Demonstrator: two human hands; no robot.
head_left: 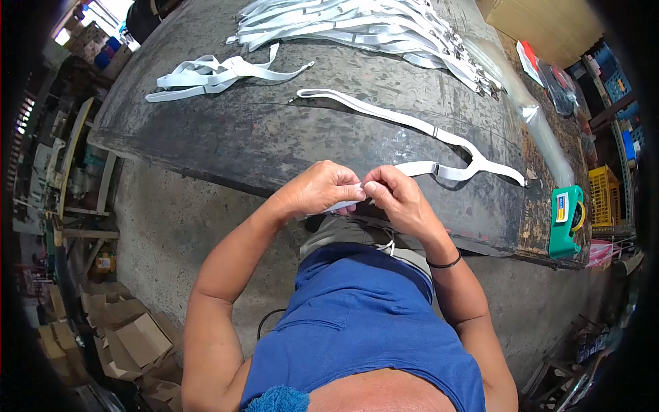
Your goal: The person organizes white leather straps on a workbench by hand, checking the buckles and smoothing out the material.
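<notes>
White elastic suspenders (pixel 458 141) lie in a Y shape along the near part of the dark table. One of their straps runs to the table's front edge, where both hands meet. My left hand (pixel 322 189) is closed in a pinch on the strap, a piece of which hangs below its fingers. Thumb against fingers, my right hand (pixel 401 202) pinches the same strap close beside the left fingertips. Whatever small part sits between the fingertips is hidden. A metal clip shows at the far left end of the suspenders.
A large pile of white suspenders (pixel 343 27) covers the table's back. A smaller folded bunch (pixel 226 74) lies at the left. A green tape dispenser (pixel 565 221) stands at the right corner, near clear plastic sleeves (pixel 549 141). Cardboard boxes (pixel 137 340) sit on the floor.
</notes>
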